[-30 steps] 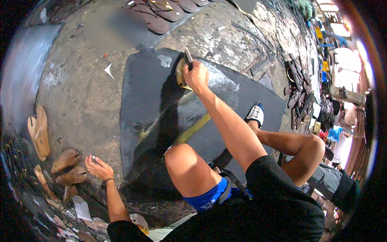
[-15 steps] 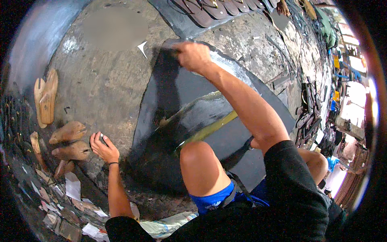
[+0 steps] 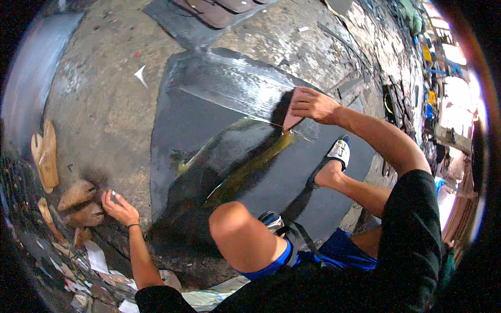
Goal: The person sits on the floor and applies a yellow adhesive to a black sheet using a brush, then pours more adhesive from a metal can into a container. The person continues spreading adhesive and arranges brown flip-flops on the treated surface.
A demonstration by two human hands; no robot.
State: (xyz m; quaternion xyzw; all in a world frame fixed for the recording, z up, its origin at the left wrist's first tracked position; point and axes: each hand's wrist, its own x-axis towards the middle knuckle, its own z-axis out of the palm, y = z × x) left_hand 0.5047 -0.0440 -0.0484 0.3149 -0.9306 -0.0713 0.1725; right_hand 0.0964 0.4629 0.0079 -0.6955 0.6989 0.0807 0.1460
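Observation:
My right hand (image 3: 315,106) grips a flat pinkish spreader (image 3: 293,116) and presses its edge on a large dark sheet (image 3: 255,180) spread over the ground. A wet, whitish, streaky smear (image 3: 235,81) covers the far part of that sheet, ending at the spreader. Nearer me, a yellowish, glossy band (image 3: 261,161) runs slantwise across the surface. My left hand (image 3: 120,209) holds nothing, its fingers loosely apart, just right of some wooden shoe lasts (image 3: 83,214).
Several brown sandal soles (image 3: 214,13) lie on another dark sheet at the far side. A pair of wooden lasts (image 3: 46,156) and paper scraps (image 3: 95,256) are at the left. A small white scrap (image 3: 141,76) lies on the ground. My sandalled foot (image 3: 338,155) rests on the sheet.
My right hand has swept from the sheet's far left corner to its right side. The whitish smear now shows wide across the far part. My left hand stays beside the lasts; the view has shifted.

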